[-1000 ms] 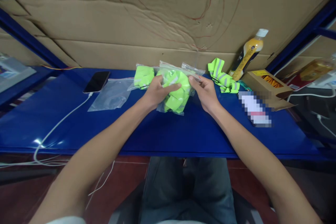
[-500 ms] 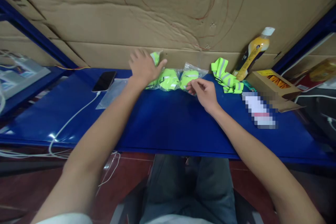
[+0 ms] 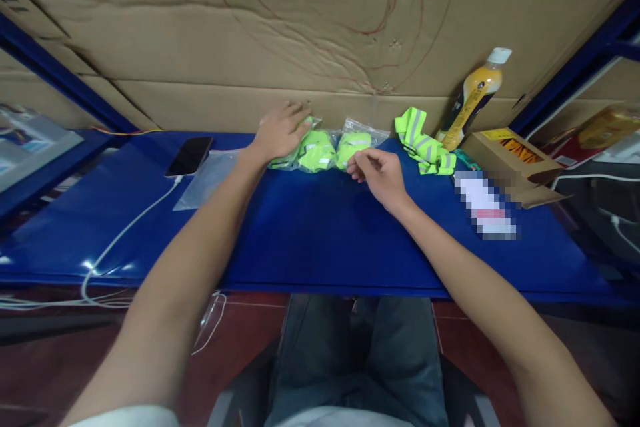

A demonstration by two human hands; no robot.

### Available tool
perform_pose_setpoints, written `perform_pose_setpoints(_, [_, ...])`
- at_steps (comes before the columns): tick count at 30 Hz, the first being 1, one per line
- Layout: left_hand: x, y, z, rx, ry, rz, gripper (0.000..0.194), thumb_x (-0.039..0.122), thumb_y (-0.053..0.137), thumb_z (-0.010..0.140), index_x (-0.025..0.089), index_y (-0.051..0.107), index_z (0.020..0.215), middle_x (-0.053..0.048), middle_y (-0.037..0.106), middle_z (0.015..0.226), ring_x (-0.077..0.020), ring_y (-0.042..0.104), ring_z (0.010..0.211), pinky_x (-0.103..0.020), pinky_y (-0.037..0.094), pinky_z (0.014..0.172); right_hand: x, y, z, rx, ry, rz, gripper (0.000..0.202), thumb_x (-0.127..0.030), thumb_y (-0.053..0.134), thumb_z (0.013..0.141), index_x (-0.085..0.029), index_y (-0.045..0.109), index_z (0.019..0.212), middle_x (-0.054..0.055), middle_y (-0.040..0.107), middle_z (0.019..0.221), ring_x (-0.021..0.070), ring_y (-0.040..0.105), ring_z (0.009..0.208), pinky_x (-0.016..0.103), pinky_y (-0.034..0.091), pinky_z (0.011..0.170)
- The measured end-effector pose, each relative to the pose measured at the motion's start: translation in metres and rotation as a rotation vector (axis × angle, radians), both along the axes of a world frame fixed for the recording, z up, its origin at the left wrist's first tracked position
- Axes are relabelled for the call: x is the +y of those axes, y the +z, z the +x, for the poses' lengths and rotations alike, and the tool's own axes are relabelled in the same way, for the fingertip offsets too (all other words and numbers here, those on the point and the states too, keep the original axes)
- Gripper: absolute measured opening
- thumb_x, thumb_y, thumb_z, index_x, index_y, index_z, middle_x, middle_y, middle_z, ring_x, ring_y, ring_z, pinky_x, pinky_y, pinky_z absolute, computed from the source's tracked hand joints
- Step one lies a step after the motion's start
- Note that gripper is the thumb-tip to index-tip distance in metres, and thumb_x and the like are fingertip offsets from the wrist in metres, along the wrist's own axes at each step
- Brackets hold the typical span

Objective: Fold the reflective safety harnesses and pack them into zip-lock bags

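Three clear plastic bags with folded neon-yellow reflective straps lie in a row at the back of the blue table (image 3: 320, 240). My left hand (image 3: 281, 132) rests spread over the leftmost bagged strap (image 3: 286, 163) and hides most of it. Beside it sits the middle bagged strap (image 3: 317, 151), with no hand on it. By the rightmost bagged strap (image 3: 353, 141) is my right hand (image 3: 380, 175), its fingers curled at the bag's lower right edge. What those fingers hold, if anything, is hidden. A loose reflective strap (image 3: 423, 143) lies unbagged to the right.
A flat clear bag (image 3: 205, 180) and a black phone (image 3: 189, 156) on a white cable lie at left. On the right stand a yellow drink bottle (image 3: 470, 103) and an opened cardboard box (image 3: 517, 160), near a blurred-out phone-shaped item (image 3: 484, 207). A cardboard wall (image 3: 225, 47) rises behind.
My left hand has come down from above onto the leftmost bag, pressing it lower. My right hand stays by the rightmost bag. The whole view has shifted slightly.
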State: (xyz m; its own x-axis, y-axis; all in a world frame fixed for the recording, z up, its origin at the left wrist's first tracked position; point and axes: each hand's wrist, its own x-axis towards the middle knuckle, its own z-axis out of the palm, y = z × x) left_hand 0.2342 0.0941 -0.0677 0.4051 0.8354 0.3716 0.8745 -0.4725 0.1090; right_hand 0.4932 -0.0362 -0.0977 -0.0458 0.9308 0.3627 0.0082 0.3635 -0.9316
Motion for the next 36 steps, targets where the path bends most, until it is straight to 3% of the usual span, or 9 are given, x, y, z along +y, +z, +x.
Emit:
perform_pose_setpoints(5, [-0.011, -0.010, 0.032, 0.047, 0.178, -0.071, 0.072, 0.055, 0.026, 0.113, 0.015, 0.044, 0.171, -0.014, 0.029, 0.183, -0.0370, 0.021, 0.172, -0.060, 0.014, 0.139, -0.001, 0.000, 0.003, -0.148, -0.066, 0.075, 0.036, -0.049, 0.062, 0.100, -0.020, 0.074, 0.081, 0.004, 0.076, 0.077, 0.0159, 0.068, 0.066, 0.031, 0.055, 0.067])
perform_pose_setpoints(9, [-0.025, -0.015, 0.045, 0.064, 0.214, -0.025, 0.075, 0.051, 0.030, 0.110, 0.007, 0.046, 0.169, -0.021, 0.042, 0.176, -0.0368, 0.026, 0.170, -0.058, 0.009, 0.140, 0.000, 0.001, 0.014, -0.639, -0.264, 0.293, 0.028, -0.035, 0.057, 0.104, -0.020, 0.080, 0.104, 0.010, 0.081, 0.110, 0.0271, 0.073, 0.105, 0.044, 0.058, 0.100])
perform_pose_setpoints(12, [-0.032, -0.021, 0.051, 0.076, 0.222, 0.024, 0.079, 0.051, 0.030, 0.108, 0.002, 0.046, 0.168, -0.025, 0.046, 0.171, -0.0395, 0.030, 0.167, -0.060, 0.009, 0.139, 0.002, -0.006, 0.021, -1.020, -0.278, 0.306, 0.058, -0.041, 0.070, 0.100, -0.016, 0.066, 0.152, 0.021, 0.054, 0.166, 0.0432, 0.045, 0.156, 0.061, 0.041, 0.126])
perform_pose_setpoints(15, [-0.033, -0.026, 0.056, 0.072, 0.209, 0.048, 0.080, 0.049, 0.028, 0.107, -0.001, 0.043, 0.169, -0.026, 0.043, 0.174, -0.0415, 0.028, 0.167, -0.062, 0.007, 0.138, 0.004, -0.013, 0.023, -1.204, -0.202, 0.214, 0.087, -0.050, 0.071, 0.101, -0.015, 0.039, 0.173, 0.025, 0.024, 0.182, 0.0483, 0.018, 0.171, 0.068, 0.030, 0.133])
perform_pose_setpoints(21, [-0.032, -0.034, 0.056, 0.029, 0.179, 0.098, 0.079, 0.048, 0.028, 0.107, 0.000, 0.046, 0.167, -0.025, 0.045, 0.172, -0.0439, 0.027, 0.168, -0.065, 0.003, 0.138, 0.012, -0.013, 0.024, -1.188, -0.234, 0.223, 0.069, -0.044, 0.066, 0.103, -0.013, 0.051, 0.163, 0.026, 0.044, 0.170, 0.0459, 0.037, 0.162, 0.064, 0.040, 0.130])
perform_pose_setpoints(27, [-0.041, -0.037, 0.054, -0.051, 0.115, 0.222, 0.068, 0.054, 0.029, 0.112, 0.016, 0.056, 0.162, -0.017, 0.044, 0.174, -0.0415, 0.021, 0.170, -0.066, 0.005, 0.139, 0.036, -0.027, 0.035, -1.061, -0.084, 0.233, 0.064, -0.029, 0.051, 0.107, -0.010, 0.043, 0.167, 0.022, 0.031, 0.181, 0.0347, 0.025, 0.172, 0.056, 0.027, 0.140])
perform_pose_setpoints(30, [-0.045, -0.035, 0.053, -0.113, 0.101, 0.248, 0.060, 0.053, 0.037, 0.111, 0.020, 0.064, 0.153, -0.016, 0.046, 0.173, -0.0427, 0.026, 0.168, -0.067, 0.005, 0.139, 0.040, -0.029, 0.037, -1.024, -0.045, 0.243, 0.072, -0.042, 0.058, 0.106, -0.011, 0.039, 0.169, 0.022, 0.026, 0.182, 0.0333, 0.024, 0.173, 0.055, 0.028, 0.140])
perform_pose_setpoints(33, [-0.045, -0.031, 0.052, -0.162, 0.074, 0.211, 0.056, 0.050, 0.044, 0.109, 0.022, 0.063, 0.154, -0.016, 0.043, 0.174, -0.0433, 0.030, 0.166, -0.066, 0.006, 0.139, 0.038, -0.017, 0.040, -1.047, -0.133, 0.274, 0.075, -0.053, 0.057, 0.106, -0.012, 0.042, 0.167, 0.024, 0.027, 0.181, 0.0368, 0.028, 0.171, 0.058, 0.029, 0.138])
perform_pose_setpoints(36, [-0.046, -0.025, 0.053, -0.167, 0.068, 0.202, 0.057, 0.047, 0.040, 0.110, 0.019, 0.062, 0.155, -0.018, 0.052, 0.168, -0.0429, 0.035, 0.164, -0.067, 0.004, 0.140, 0.042, 0.000, 0.054, -1.134, -0.367, 0.243, 0.071, -0.048, 0.054, 0.107, -0.008, 0.044, 0.165, 0.029, 0.034, 0.177, 0.0459, 0.034, 0.164, 0.067, 0.031, 0.133])
